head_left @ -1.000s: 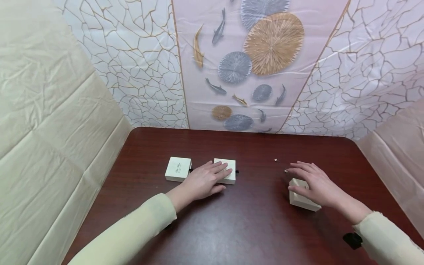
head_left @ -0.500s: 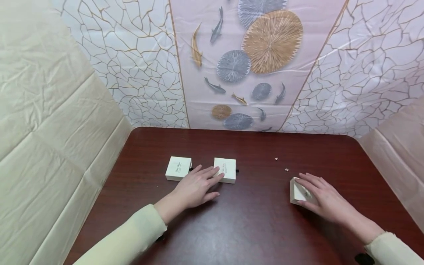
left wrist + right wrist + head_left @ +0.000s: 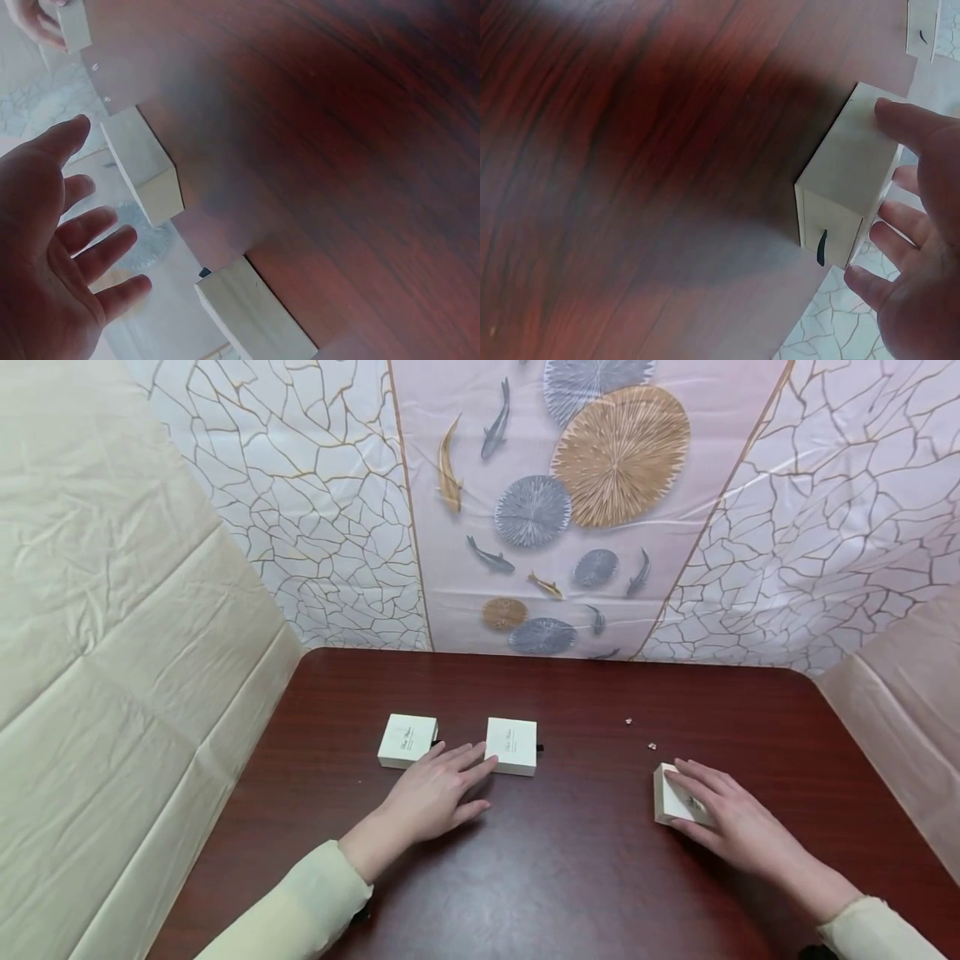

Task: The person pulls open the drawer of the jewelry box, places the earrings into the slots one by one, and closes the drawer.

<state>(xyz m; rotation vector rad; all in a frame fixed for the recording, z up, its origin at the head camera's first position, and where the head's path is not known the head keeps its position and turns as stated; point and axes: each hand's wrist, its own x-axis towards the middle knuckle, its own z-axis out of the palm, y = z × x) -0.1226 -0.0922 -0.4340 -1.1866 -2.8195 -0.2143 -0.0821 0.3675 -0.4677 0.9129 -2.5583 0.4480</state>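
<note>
Three small white lidded-looking drawer boxes with dark print sit on the table. My right hand (image 3: 738, 827) spans the right box (image 3: 663, 802), fingers over its top and far edge, thumb on its near side. In the right wrist view, the thumb presses that box's side (image 3: 844, 154), and a black ribbon pull (image 3: 822, 247) hangs from one end. My left hand (image 3: 427, 797) hovers with loosely spread fingers, holding nothing. Its fingertips overlap the edge of the middle box (image 3: 516, 747) in the head view; in the left wrist view, they show apart from it.
The left box (image 3: 407, 737) lies beyond my left hand, its black tab partly covered by the fingers. Two tiny pale pieces (image 3: 652, 746) lie beyond the right box. Patterned cloth (image 3: 345, 527) hangs behind the dark red wooden table (image 3: 570, 877), and plain cream cloth (image 3: 135, 693) at the left.
My right hand has come down and back onto the right box, and the box now sits turned straighter. My left hand has drawn back leftward off the middle box, uncovering its top.
</note>
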